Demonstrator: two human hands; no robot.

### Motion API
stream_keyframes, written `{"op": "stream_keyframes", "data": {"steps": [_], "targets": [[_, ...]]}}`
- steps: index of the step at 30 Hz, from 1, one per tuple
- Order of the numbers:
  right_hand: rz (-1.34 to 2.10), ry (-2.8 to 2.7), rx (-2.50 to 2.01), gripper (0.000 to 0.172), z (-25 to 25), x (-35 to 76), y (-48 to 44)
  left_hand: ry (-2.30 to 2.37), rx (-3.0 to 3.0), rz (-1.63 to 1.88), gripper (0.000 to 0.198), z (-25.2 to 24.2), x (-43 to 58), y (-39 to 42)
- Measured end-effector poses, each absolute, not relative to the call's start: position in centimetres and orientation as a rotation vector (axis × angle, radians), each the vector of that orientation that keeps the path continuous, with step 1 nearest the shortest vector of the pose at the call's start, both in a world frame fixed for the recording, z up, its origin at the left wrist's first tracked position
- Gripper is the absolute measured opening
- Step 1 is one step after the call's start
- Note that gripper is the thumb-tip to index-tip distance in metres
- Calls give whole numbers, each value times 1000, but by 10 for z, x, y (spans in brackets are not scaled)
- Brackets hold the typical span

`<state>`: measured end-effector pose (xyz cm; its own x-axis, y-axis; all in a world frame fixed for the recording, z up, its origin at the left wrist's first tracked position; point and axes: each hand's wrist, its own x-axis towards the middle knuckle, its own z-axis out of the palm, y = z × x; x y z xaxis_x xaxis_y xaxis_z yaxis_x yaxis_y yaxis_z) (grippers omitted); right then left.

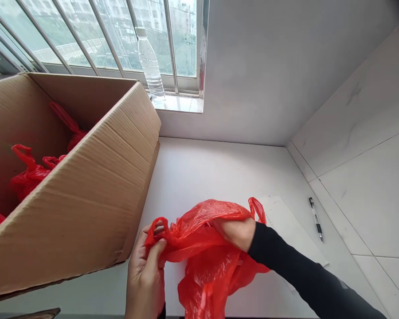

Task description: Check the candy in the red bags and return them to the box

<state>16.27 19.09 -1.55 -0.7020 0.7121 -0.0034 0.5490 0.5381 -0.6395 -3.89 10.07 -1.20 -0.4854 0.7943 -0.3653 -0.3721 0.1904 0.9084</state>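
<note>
A thin red plastic bag (206, 261) hangs crumpled over the front of the white table. My left hand (144, 274) pinches it by a handle loop on the left, thumb pressed on the film. My right hand (237, 232), in a black sleeve, reaches into the mouth of the bag; its fingers are hidden inside the red film. Another handle loop stands up beside the right wrist. What the bag contains, if anything, cannot be made out.
A large open cardboard box (86, 199) on the left holds several red bags (29, 175). White paper (286, 221) lies under the right forearm, with a pen (315, 219) beyond it. A water bottle (150, 66) stands on the sill by the barred window.
</note>
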Motion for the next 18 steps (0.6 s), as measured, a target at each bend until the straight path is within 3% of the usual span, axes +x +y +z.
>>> {"op": "stream_keyframes", "data": {"steps": [3, 6, 9, 11, 14, 16, 18], "targets": [[901, -2626, -1075, 29, 25, 184, 172, 1546, 630, 1389, 51, -11, -46, 94], [849, -2375, -1105, 33, 50, 205, 163, 1663, 894, 1281, 46, -8, -48, 88], [609, -2137, -1355, 51, 45, 215, 172, 1823, 1226, 1259, 35, -7, -48, 89], [659, -2121, -1440, 60, 33, 213, 184, 1916, 1450, 1296, 32, -9, -48, 93], [877, -2027, -1430, 61, 19, 201, 196, 1892, 1601, 1279, 35, -11, -47, 97], [935, -1936, -1449, 68, 18, 192, 198, 1738, 1546, 1245, 26, -8, -45, 98], [949, -1922, -1463, 62, 19, 184, 197, 1514, 1345, 1294, 19, -3, -42, 99]]}}
